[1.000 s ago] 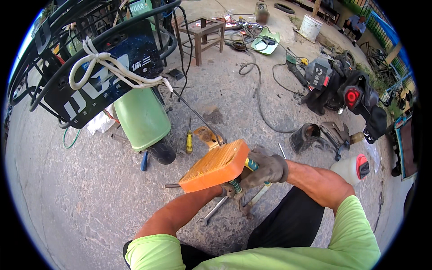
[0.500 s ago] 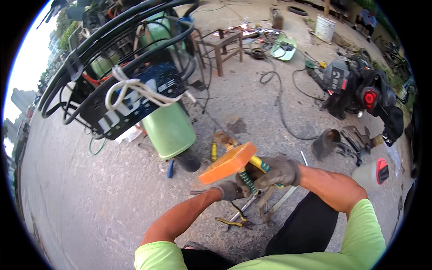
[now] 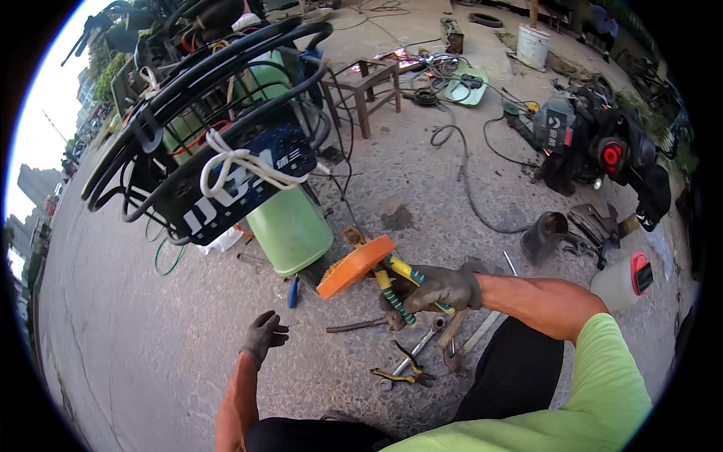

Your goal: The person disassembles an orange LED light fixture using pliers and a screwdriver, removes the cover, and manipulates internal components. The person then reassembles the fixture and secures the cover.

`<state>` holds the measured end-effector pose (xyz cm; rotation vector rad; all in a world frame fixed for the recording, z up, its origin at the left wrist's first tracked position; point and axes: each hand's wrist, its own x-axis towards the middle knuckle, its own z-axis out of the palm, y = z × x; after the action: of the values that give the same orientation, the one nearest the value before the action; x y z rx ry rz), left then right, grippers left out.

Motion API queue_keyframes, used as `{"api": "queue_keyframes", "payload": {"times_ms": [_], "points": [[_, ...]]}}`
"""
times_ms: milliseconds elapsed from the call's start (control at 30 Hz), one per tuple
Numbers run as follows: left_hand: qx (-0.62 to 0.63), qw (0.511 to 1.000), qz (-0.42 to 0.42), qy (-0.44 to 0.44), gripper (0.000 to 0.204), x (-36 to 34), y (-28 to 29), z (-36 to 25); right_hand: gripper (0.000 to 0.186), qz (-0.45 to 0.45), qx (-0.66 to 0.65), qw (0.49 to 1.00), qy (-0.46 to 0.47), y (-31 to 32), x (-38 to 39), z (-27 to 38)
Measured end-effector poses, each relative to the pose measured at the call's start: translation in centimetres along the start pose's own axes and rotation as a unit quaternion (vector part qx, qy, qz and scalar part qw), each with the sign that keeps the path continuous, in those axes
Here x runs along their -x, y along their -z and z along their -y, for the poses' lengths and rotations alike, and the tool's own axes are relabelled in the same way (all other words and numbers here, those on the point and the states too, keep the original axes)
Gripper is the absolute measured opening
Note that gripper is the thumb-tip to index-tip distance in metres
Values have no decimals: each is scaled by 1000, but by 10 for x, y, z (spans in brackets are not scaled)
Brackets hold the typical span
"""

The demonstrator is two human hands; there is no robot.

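My right hand (image 3: 444,288), in a dark grey work glove, is closed around the yellow-and-green grips of a two-handled tool (image 3: 401,276) that looks like cutters. An orange slab (image 3: 354,268) lies across the far end of these handles and hides part of the tool; how the two are joined I cannot tell. To the left, my gloved left hand (image 3: 265,334) is empty above the concrete, its fingers stretched out. Between my hands and legs lie yellow-and-black pliers (image 3: 403,369), a steel wrench (image 3: 422,344), a wooden-handled hammer (image 3: 452,343) and a rusty rod (image 3: 355,326).
At the left front stands a vehicle with a black rack (image 3: 203,135) and a light green mudguard-like part (image 3: 290,230). A blue-handled screwdriver (image 3: 292,292) lies below it. Farther off are a wooden stool (image 3: 365,94), cables (image 3: 468,181) and a parked scooter (image 3: 595,143). A translucent jug (image 3: 614,285) sits right.
My left hand has left the tool and moved left, opening. My right hand, with the tool and orange slab, has shifted slightly left. The view has shifted a little.
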<state>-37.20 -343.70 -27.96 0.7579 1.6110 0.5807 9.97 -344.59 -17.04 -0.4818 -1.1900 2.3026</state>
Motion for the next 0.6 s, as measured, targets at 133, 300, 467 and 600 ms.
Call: {"api": "queue_keyframes", "payload": {"times_ms": [133, 300, 467, 600], "points": [[168, 979, -26, -108, 69, 3, 35, -24, 44, -31, 32, 998, -55, -3, 0, 9], [229, 947, -101, -202, 72, 42, 87, -80, 60, -46, -56, 997, -40, -9, -3, 7], [209, 898, -264, -282, 77, 83, 170, -115, 95, -65, -68, 996, 1, -26, 1, 16], [166, 811, -484, -284, 88, 153, 263, -139, 95, -76, -64, 995, -17, -32, -1, 15]]}}
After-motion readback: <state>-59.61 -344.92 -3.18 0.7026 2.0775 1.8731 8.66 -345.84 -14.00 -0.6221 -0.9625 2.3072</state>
